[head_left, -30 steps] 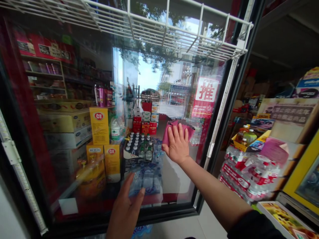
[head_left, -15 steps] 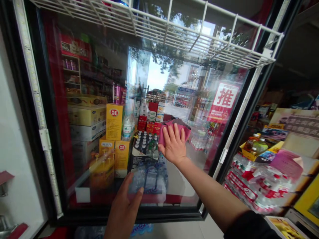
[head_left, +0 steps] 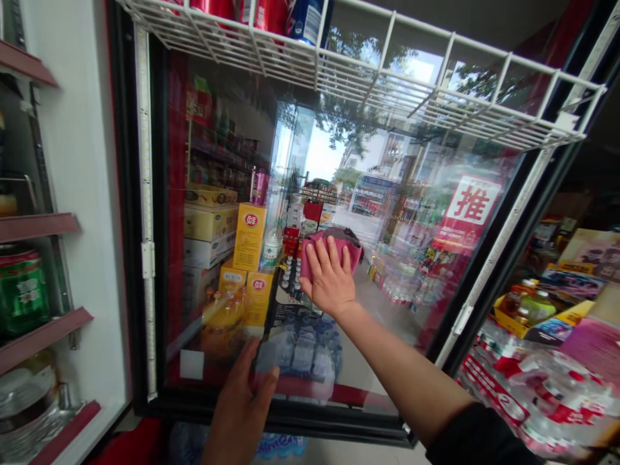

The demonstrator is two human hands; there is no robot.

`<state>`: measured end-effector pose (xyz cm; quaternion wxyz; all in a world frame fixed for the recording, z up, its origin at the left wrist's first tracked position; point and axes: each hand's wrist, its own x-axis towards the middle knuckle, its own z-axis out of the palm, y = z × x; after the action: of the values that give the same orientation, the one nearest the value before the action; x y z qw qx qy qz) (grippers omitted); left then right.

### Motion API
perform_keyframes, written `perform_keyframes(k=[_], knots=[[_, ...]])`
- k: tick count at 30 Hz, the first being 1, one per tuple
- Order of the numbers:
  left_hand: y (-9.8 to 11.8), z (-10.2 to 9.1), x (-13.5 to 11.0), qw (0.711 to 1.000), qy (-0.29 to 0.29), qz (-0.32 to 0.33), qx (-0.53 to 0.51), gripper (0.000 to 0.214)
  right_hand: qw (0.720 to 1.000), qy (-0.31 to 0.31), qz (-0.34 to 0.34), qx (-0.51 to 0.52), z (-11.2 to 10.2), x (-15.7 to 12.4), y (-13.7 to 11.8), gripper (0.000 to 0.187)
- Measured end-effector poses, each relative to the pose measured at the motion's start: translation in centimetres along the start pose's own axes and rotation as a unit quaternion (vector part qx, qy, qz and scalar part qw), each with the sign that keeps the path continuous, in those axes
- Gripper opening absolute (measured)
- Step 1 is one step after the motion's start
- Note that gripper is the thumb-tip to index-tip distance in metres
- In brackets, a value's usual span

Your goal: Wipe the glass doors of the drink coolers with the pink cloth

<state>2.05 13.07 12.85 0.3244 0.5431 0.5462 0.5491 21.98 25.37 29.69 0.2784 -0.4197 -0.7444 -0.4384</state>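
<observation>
Pink cloth pressed flat to the glass door, right hand spread over it.
Near the middle of the frame, the right hand (head_left: 333, 282) lies on the pink cloth (head_left: 355, 253), fingers stretched out with narrow gaps between them, not curled round it; the thumb points left, by the cloth's lower left edge. The cloth rests against the glass pane (head_left: 387, 316), its dark, uneven top edge showing above the fingertips. At lower centre, the left hand (head_left: 239, 403) has thumb and forefinger well parted and nothing visible between them; its other fingers are hard to tell, as is whether it touches the door. A white wire rack (head_left: 436, 116) crosses the top, with cans (head_left: 271, 16) at upper left; a red-and-white sign (head_left: 467, 210) sits right of centre.
</observation>
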Motion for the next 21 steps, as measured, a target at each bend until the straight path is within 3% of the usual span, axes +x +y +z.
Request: perform_keyframes(k=[10,21], knots=[[-1.6,-3.3,-0.2,1.000,0.011,0.004,-0.003,0.086,0.998,-0.006,-0.054,0.023,1.0,3.6,-3.3,0.089],[-1.2,-6.1,-0.8,0.998,0.054,-0.022,-0.015,0.089,0.992,-0.016,-0.118,0.045,1.9,8.2,-7.6,0.090]])
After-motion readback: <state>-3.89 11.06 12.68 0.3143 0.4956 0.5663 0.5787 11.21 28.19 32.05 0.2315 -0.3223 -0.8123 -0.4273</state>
